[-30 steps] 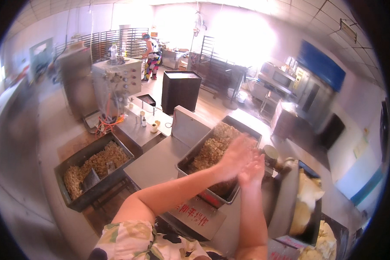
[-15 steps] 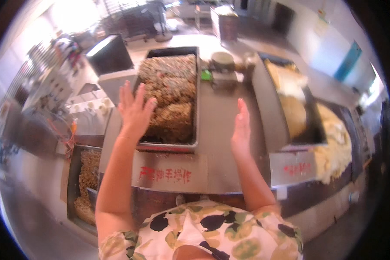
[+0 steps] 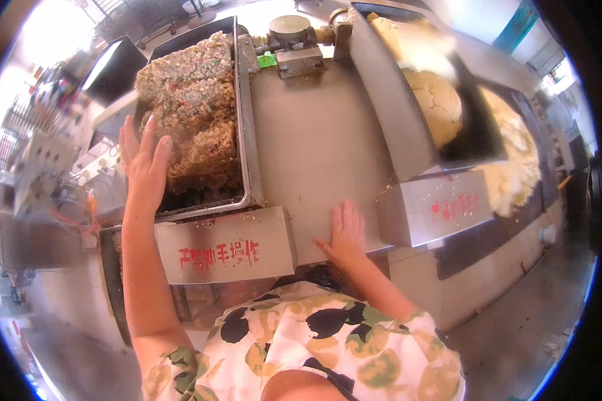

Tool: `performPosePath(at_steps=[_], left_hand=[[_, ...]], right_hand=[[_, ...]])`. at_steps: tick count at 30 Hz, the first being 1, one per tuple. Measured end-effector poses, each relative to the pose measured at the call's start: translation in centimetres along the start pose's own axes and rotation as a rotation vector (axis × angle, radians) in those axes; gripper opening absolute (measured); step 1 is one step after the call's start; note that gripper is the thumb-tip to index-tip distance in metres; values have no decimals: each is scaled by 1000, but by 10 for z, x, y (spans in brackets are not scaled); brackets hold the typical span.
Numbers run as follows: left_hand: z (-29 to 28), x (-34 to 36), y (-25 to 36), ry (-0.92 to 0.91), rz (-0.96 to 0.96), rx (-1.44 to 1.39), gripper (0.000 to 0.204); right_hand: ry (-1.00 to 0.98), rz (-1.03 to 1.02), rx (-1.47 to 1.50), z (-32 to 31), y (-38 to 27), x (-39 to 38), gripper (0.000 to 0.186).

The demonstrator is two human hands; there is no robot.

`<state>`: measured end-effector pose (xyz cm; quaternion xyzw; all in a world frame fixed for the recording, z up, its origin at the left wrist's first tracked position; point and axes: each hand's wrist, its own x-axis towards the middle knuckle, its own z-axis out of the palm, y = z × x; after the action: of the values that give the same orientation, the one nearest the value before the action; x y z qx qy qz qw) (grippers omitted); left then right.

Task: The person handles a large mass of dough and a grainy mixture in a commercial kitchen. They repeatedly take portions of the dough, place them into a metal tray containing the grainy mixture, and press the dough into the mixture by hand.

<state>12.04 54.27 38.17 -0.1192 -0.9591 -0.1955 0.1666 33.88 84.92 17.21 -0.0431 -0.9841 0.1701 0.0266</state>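
The left hand (image 3: 144, 170) is open, thumb apart from the fingers, at the left side of a gray bin (image 3: 248, 134). Lumpy brown food (image 3: 194, 100) fills much of that bin (I cannot tell if the hand touches it). The right hand (image 3: 346, 237) is open too, at the shiny counter (image 3: 321, 134). Another bin (image 3: 391, 107) holds yellow dough (image 3: 436, 110).

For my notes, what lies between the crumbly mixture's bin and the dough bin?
Head view: a metal surface; fitting and green piece at far end, right hand at near end.
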Motion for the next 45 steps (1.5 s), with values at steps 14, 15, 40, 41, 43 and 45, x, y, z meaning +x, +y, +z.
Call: performPosePath(at_steps=[14,15,40,41,43,45], left_hand=[[12,5,-5,87,50,144,52],[14,6,-7,99,60,139,53],[-5,0,3,-145,-119,-6,70],[-7,-1,4,-153,-126,-10,70],[-8,-2,5,-153,-115,-17,69],[-10,0,7,-173,-103,-6,68]], right_hand=[[7,3,-1,14,-11,116,97],[-11,-84,29,19,-12,127,93],[-436,-654,499,48,-12,131,48],[-414,-659,487,39,-22,130,49],[-307,-672,296,33,-33,127,50],[-290,-676,195,36,-30,131,51]])
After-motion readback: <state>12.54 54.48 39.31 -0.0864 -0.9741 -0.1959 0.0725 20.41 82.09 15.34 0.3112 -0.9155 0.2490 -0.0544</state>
